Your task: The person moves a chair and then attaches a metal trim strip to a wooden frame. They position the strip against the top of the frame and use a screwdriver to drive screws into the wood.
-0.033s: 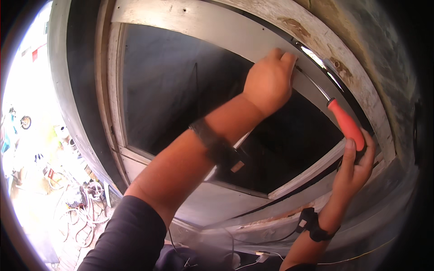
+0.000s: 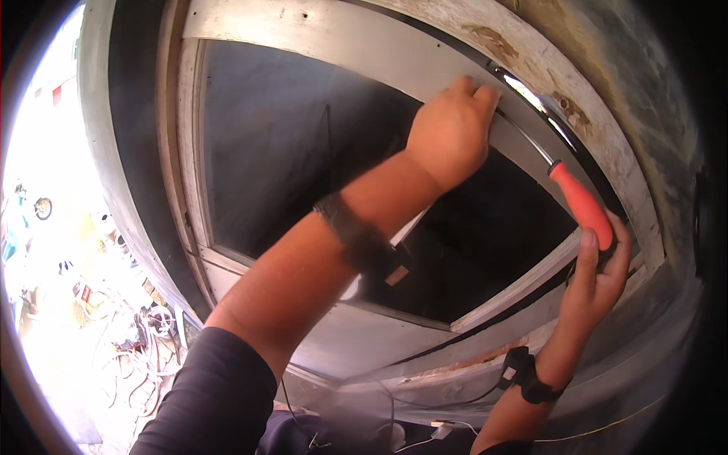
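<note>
My right hand (image 2: 601, 277) grips the red handle of a screwdriver (image 2: 580, 197) at its butt end. The metal shaft slants up and left to the pale frame rail (image 2: 364, 53) of a door or window panel with dark panes. My left hand (image 2: 451, 136) is closed against that rail, right beside the screwdriver's tip. Its fingertips are turned away from me, so what they pinch, and the exact spot the tip touches, are hidden. Both wrists wear black bands with small boxes.
A worn, chipped wooden jamb (image 2: 531, 61) curves along the top and right, with a bright gap between it and the panel. Beyond it is a grey wall (image 2: 682, 91). Tangled hoses (image 2: 144, 364) lie on the bright ground at the lower left. Thin cables (image 2: 440, 432) run along the bottom.
</note>
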The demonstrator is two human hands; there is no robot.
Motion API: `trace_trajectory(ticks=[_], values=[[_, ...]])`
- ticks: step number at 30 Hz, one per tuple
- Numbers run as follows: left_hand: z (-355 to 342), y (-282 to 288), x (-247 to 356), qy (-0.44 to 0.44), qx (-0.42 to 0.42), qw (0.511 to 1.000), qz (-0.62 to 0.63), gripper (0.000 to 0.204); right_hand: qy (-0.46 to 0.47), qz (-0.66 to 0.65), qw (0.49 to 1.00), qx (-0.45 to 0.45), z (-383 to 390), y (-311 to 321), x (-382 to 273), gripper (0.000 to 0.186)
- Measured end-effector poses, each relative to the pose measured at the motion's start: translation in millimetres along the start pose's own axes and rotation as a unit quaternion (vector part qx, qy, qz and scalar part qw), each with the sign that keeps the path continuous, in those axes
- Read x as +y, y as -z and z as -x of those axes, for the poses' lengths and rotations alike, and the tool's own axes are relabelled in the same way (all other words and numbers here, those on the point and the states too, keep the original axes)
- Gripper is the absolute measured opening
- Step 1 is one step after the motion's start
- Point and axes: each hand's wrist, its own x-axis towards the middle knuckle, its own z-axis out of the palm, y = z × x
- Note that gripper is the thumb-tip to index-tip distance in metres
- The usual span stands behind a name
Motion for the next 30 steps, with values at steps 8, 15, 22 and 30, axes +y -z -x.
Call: trace_trajectory(ticks=[8,15,22,30], values=[[-12.7,-7.7,-8.2,-0.079,-0.038,0.992,-0.089,0.021,-0.045,-0.099,0.993,0.045,0.1,-4.7,13.6,0.035],[-19.0,-10.0,-16.4,-0.127,-0.018,0.987,-0.092,0.015,-0.063,-0.136,0.984,0.097,3.6,8.2,17.7,0.039],[-23.5,-12.0,-11.4,-0.121,-0.024,0.987,-0.106,0.018,-0.119,-0.19,0.967,0.121,42.1,42.1,38.8,0.041],[-23.6,-7.5,-23.3,-0.228,0.013,0.967,-0.112,0.015,-0.257,-0.219,0.929,0.154,112.0,84.5,55.3,0.046]])
